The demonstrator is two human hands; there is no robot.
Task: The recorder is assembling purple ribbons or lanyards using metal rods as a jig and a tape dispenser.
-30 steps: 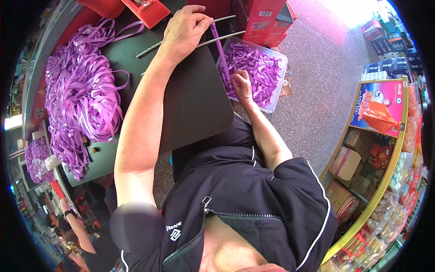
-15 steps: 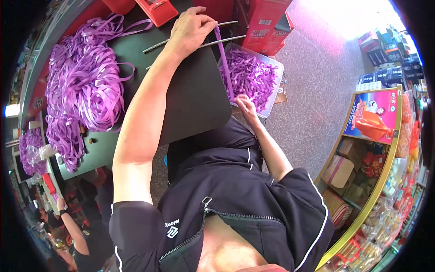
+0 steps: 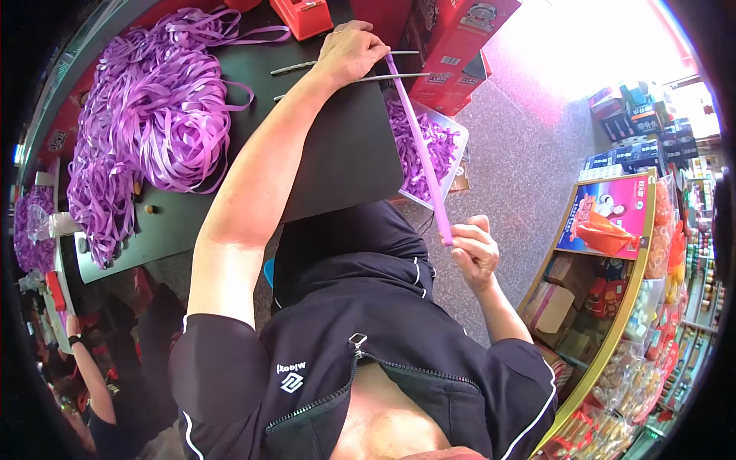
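A purple ribbon [image 3: 420, 142] runs taut between my two hands, slanting over the table's right edge and a plastic bin. At its far end my left hand [image 3: 353, 52] is closed, thumb and fingers pinching it beside two thin metal rods [image 3: 402, 76]. My right hand [image 3: 477, 249] is closed on its near end, out past the bin's near side. The bin [image 3: 462, 149] is pale and see-through, filled with short purple ribbon pieces [image 3: 406, 157]. A large tangled heap of purple ribbon [image 3: 169, 115] covers the left of the dark table [image 3: 345, 153].
Red boxes [image 3: 452, 54] stand at the far right of the table, and a red device [image 3: 303, 17] sits at the far edge. A glass display case [image 3: 583, 299] curves along the right. At lower left another person's arm [image 3: 93, 376] shows beside more purple ribbon [image 3: 34, 230].
My right hand has moved toward me and to the right, drawing out a longer stretch of ribbon from my left hand. The view has shifted slightly.
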